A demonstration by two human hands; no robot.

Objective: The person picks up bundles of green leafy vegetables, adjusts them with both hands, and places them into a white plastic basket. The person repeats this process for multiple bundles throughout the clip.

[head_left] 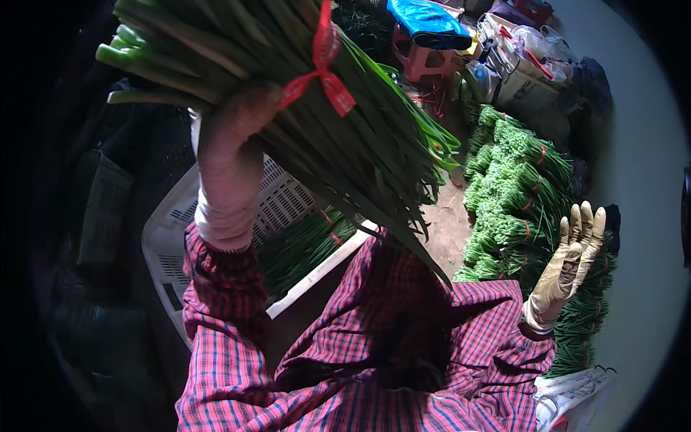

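Close to the view, my left hand [234, 144], in a pale glove, is closed around a bundle of long green chives [288, 86]. A red band with loose ends [325, 61] ties the bundle. Its pale cut ends point left and its leaf tips droop toward the lower right, above my lap. At the right, my right hand [568, 270] is raised in a yellowish, stained glove. Its fingers are stretched upward and it holds nothing. Behind that hand are stacked green bundles [515, 191], several tied with red bands; the picture does not show whether the hand touches them.
On the left stands a white slatted crate [169, 241] with tied green bundles [309, 248] inside. A red stool [417, 61] carrying a blue plastic bag [428, 25] is at the back. Bags and a box [529, 79] sit at the back right, beside a pale wall [648, 180].
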